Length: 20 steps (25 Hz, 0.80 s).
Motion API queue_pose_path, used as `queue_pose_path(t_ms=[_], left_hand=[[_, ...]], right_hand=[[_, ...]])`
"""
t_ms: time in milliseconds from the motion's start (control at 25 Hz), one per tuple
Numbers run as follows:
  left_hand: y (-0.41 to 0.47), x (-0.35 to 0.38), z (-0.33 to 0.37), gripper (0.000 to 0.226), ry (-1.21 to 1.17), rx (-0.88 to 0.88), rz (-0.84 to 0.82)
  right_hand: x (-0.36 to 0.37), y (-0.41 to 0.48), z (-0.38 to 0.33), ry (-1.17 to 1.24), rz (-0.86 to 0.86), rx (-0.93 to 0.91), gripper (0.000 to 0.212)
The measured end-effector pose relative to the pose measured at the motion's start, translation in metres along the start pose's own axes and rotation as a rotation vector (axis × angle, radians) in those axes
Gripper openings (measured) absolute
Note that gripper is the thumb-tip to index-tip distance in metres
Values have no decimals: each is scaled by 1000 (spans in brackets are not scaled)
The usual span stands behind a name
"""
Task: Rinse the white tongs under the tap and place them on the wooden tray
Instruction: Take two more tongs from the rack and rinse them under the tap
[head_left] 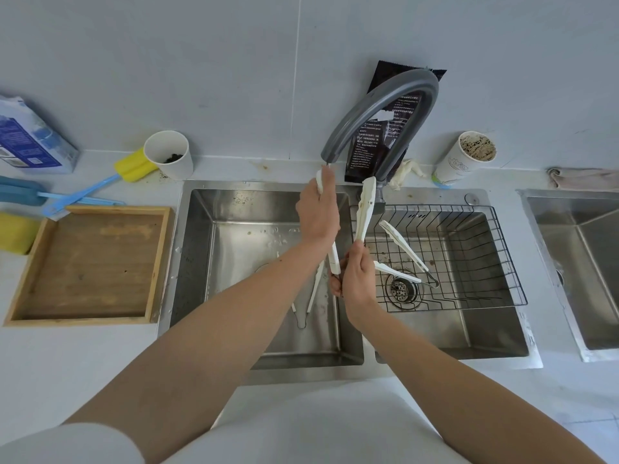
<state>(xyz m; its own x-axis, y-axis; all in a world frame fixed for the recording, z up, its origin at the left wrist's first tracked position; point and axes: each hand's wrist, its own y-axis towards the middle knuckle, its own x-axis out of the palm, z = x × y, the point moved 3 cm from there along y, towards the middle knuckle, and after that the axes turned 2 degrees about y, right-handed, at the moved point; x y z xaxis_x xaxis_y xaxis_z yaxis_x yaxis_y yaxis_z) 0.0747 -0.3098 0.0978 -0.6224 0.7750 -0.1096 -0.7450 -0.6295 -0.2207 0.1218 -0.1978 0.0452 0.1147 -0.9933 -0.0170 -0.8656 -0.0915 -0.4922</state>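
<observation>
White tongs (365, 209) stand upright over the sink divider, their two arms spread apart. My right hand (356, 279) grips them at the hinge end. My left hand (318, 216) wraps round the left arm, whose tip reaches up to the outlet of the grey tap (385, 105). I cannot make out a water stream. The wooden tray (157, 262) lies on the counter left of the sink, with nothing in it.
A second pair of white tongs (315, 289) lies in the left basin (234, 209); a third pair (405, 246) lies in the wire basket (502, 249) over the right basin. Paper cups (170, 155), brushes (100, 185), a yellow sponge (15, 232) and a dark pouch (395, 128) line the counter.
</observation>
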Motion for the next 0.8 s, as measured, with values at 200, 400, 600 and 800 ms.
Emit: queue_pose_path(t_ms=[200, 400, 600, 800], left_hand=[[12, -2, -5, 13, 198, 22, -94], [22, -11, -6, 11, 272, 17, -94], [38, -16, -6, 42, 513, 155, -164], [34, -10, -9, 21, 73, -177, -169]], right_hand=[[-14, 0, -8, -59, 89, -17, 39], [-24, 1, -16, -169, 102, -129, 38], [-30, -2, -6, -208, 122, -143, 41], [-29, -1, -15, -217, 129, -165, 40]])
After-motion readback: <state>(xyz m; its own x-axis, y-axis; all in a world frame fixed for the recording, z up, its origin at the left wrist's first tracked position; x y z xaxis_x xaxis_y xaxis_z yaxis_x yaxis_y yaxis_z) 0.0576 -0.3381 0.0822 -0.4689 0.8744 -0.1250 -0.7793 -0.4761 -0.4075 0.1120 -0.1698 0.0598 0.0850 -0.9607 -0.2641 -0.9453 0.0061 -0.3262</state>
